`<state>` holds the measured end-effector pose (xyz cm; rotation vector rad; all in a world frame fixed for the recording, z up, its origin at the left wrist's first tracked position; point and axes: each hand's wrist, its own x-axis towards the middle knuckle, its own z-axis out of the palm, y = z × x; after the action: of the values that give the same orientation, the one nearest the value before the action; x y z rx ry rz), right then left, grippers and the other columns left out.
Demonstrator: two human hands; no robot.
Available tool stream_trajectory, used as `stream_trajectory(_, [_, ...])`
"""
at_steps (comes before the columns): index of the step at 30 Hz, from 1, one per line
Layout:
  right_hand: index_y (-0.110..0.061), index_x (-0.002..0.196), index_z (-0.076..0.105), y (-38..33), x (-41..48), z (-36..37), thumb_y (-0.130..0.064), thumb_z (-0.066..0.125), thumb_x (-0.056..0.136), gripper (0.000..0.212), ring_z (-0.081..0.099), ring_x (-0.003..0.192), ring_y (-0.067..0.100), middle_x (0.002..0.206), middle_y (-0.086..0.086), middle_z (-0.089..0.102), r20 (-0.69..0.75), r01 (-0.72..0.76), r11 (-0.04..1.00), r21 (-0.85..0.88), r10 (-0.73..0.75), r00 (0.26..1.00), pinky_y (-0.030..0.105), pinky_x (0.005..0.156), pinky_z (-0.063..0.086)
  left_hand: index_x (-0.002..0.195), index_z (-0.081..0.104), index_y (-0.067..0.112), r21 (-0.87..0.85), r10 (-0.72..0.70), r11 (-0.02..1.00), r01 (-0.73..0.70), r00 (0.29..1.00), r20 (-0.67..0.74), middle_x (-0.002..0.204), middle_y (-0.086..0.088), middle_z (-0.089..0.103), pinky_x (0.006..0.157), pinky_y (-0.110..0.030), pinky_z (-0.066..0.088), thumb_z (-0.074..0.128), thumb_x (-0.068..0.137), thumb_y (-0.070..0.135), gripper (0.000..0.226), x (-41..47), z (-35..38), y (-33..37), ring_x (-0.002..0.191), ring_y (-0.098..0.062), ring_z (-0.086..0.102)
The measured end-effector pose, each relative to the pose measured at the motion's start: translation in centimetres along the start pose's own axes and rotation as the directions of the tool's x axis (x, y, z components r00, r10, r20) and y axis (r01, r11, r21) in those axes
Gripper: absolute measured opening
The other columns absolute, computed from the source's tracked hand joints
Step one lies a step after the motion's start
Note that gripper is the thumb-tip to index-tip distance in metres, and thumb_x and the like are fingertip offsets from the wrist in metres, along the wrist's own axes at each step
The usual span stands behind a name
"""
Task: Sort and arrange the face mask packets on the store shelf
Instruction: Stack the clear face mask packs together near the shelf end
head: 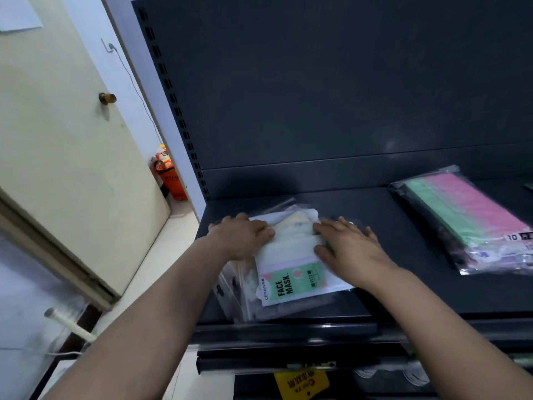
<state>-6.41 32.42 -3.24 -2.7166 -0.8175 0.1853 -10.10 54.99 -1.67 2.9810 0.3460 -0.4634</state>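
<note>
A stack of clear plastic face mask packets lies at the left end of the dark grey metal shelf; left hand and right hand rest on it, fingers flat and fairly straight. A clear packet of green and pink masks lies well apart; a cream door stands leftward

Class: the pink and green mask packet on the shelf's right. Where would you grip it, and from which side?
Probably pinch the clear near margin of the pink and green packet, coming from the open front of the shelf. It lies flat, so only a thin free edge can be pinched, and that end is closest.
</note>
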Motion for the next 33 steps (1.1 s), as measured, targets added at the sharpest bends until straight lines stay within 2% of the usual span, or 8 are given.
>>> stream_trajectory(6, [-0.028, 0.149, 0.022, -2.5, 0.7, 0.6, -0.053, 0.039, 0.095, 0.062, 0.002, 0.146, 0.008, 0.158, -0.009, 0.014, 0.034, 0.215, 0.976, -0.028, -0.214, 0.976, 0.043, 0.119, 0.001, 0.123, 0.058, 0.017, -0.225, -0.031, 0.974, -0.028, 0.966, -0.255, 0.130, -0.010, 0.056, 0.097, -0.043, 0.044, 0.037, 0.100, 0.032, 0.034, 2.3, 0.9, -1.6, 0.116, -0.031, 0.051])
stream_trajectory(14, [-0.030, 0.138, 0.038, -1.1, 0.2, 0.7, -0.062, 0.050, 0.084, 0.064, 0.028, 0.137, 0.010, 0.147, -0.010, 0.033, -0.042, 0.224, 0.974, -0.038, -0.225, 0.973, 0.034, 0.113, 0.016, 0.116, 0.058, 0.018, -0.120, -0.191, 0.977, 0.175, 0.970, -0.148, 0.119, -0.011, 0.057, 0.097, -0.047, 0.044, 0.049, 0.090, 0.052, 0.044, 4.1, -0.3, -0.9, 0.115, -0.032, 0.048])
stream_trajectory(17, [-0.025, 0.143, 0.029, -0.5, 0.8, 0.0, -0.064, 0.060, 0.075, 0.084, 0.011, 0.145, 0.014, 0.153, -0.006, 0.022, -0.047, 0.262, 0.965, -0.023, -0.263, 0.964, 0.042, 0.118, 0.006, 0.091, 0.059, 0.020, -0.421, -0.183, 0.902, 0.098, 0.969, -0.167, 0.091, -0.001, 0.062, 0.070, -0.032, 0.050, 0.065, 0.087, 0.041, 0.022, 3.3, -1.1, -0.2, 0.087, -0.021, 0.058])
stream_trajectory(19, [-0.023, 0.150, 0.014, -0.4, 1.6, -0.9, -0.068, 0.064, 0.069, 0.105, -0.007, 0.146, 0.012, 0.159, -0.006, 0.004, -0.004, 0.270, 0.962, -0.032, -0.270, 0.963, 0.046, 0.119, -0.002, 0.083, 0.059, 0.018, -0.482, -0.072, 0.876, -0.022, 0.981, -0.177, 0.079, 0.001, 0.061, 0.055, -0.025, 0.043, 0.064, 0.090, 0.029, 0.014, 2.5, -1.5, 0.8, 0.072, -0.018, 0.057])
stream_trajectory(22, [-0.019, 0.152, 0.003, -0.4, 2.7, -2.1, -0.072, 0.063, 0.067, 0.116, -0.008, 0.146, 0.012, 0.160, -0.005, 0.000, 0.112, 0.276, 0.959, -0.064, -0.267, 0.957, 0.049, 0.118, -0.002, 0.083, 0.063, 0.019, -0.458, 0.076, 0.873, -0.167, 0.975, -0.211, 0.073, 0.010, 0.060, 0.059, -0.019, 0.040, 0.062, 0.092, 0.022, 0.009, 2.0, -1.5, 2.7, 0.069, -0.009, 0.054])
stream_trajectory(25, [-0.023, 0.148, 0.021, 0.3, 3.1, -2.4, -0.071, 0.056, 0.074, 0.095, 0.022, 0.142, 0.017, 0.155, -0.004, 0.025, 0.240, 0.242, 0.968, -0.059, -0.222, 0.945, 0.047, 0.116, 0.015, 0.104, 0.071, 0.018, -0.479, 0.093, 0.859, -0.183, 0.974, -0.205, 0.096, 0.011, 0.068, 0.079, -0.020, 0.045, 0.055, 0.096, 0.026, 0.019, 2.4, -1.3, 4.1, 0.088, -0.006, 0.062])
stream_trajectory(28, [-0.027, 0.144, 0.030, 1.1, 2.8, -2.0, -0.070, 0.050, 0.080, 0.080, 0.033, 0.136, 0.018, 0.150, -0.005, 0.035, 0.288, 0.238, 0.971, -0.035, -0.219, 0.932, 0.044, 0.111, 0.023, 0.132, 0.056, 0.032, -0.319, 0.035, 0.946, -0.053, 0.998, -0.061, 0.134, 0.007, 0.058, 0.107, -0.034, 0.037, 0.037, 0.100, 0.049, 0.041, 3.1, -0.5, 3.7, 0.122, -0.015, 0.053])
stream_trajectory(33, [-0.027, 0.147, 0.024, 0.7, 2.8, -1.6, -0.066, 0.049, 0.084, 0.078, 0.020, 0.142, 0.013, 0.155, -0.007, 0.026, 0.282, 0.333, 0.943, 0.010, -0.322, 0.904, 0.044, 0.115, 0.014, 0.129, 0.050, 0.038, -0.006, -0.172, 0.985, 0.172, 0.984, 0.037, 0.140, 0.001, 0.050, 0.104, -0.044, 0.038, 0.026, 0.100, 0.055, 0.042, 1.6, -1.3, 1.8, 0.126, -0.024, 0.047])
